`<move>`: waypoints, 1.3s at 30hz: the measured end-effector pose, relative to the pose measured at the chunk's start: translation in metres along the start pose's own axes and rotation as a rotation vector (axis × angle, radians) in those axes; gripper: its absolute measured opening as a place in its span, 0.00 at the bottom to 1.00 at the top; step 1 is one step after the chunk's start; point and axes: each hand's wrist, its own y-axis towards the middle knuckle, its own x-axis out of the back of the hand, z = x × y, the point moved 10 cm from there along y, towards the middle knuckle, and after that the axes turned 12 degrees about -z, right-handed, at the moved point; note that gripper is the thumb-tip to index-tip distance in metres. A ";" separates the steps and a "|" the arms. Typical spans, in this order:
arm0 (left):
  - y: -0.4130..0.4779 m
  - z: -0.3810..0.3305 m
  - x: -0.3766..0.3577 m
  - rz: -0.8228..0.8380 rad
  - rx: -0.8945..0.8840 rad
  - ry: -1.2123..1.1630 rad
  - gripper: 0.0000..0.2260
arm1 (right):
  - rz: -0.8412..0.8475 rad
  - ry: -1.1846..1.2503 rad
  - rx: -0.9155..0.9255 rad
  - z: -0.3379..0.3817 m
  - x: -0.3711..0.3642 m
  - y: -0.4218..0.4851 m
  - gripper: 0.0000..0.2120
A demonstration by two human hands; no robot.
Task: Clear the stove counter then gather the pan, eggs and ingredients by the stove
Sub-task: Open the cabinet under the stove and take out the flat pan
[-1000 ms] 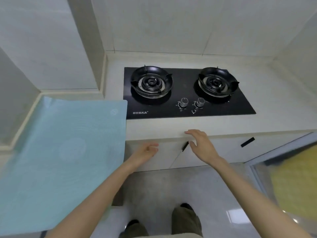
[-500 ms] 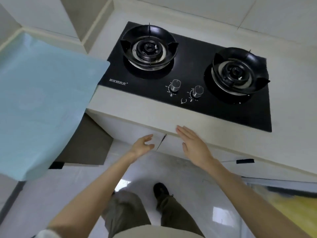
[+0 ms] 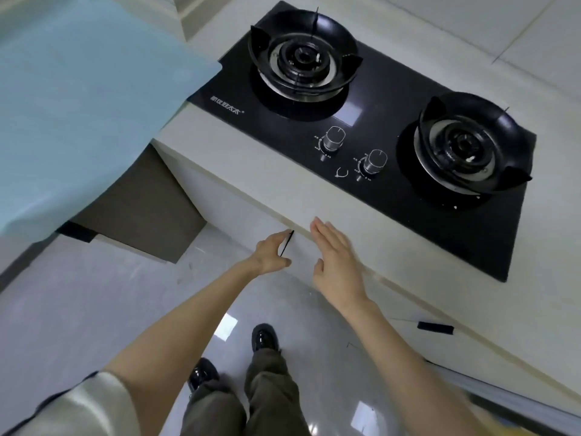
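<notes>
Since no pan, eggs or ingredients are seen, a cabinet fetch is judged next. At far left a blue mat (image 3: 78, 105) is laid. At the black door handle (image 3: 286, 243) the left hand (image 3: 272, 253) is held, fingers loosely curved, nothing gripped. At the counter edge (image 3: 251, 184) the right hand (image 3: 336, 262) is held flat, fingers straight, released. Handle should be hooked fully, right hand kept clear of the door swing. Further right the stove (image 3: 361, 121) is set.

blue mat (image 3: 78, 121): upper left | black handle (image 3: 435, 327): cabinet front | floor (image 3: 94, 309): glossy
</notes>
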 end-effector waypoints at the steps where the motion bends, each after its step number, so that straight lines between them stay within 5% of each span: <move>1: 0.003 -0.002 0.003 -0.029 -0.034 0.038 0.34 | -0.003 -0.003 0.005 0.000 0.000 0.001 0.35; 14: -0.060 0.066 0.016 -0.089 -0.183 0.112 0.34 | 0.054 0.089 0.010 0.044 -0.014 -0.032 0.29; 22: -0.134 0.184 0.056 -0.241 -0.116 0.091 0.32 | 0.485 0.337 -0.068 0.137 -0.116 -0.069 0.31; 31: -0.191 0.309 0.152 -0.537 0.060 -0.051 0.26 | 0.835 0.384 0.099 0.268 -0.198 -0.095 0.41; 39: -0.188 0.374 0.229 -0.810 0.338 -0.277 0.23 | 0.689 0.276 0.125 0.310 -0.222 -0.067 0.36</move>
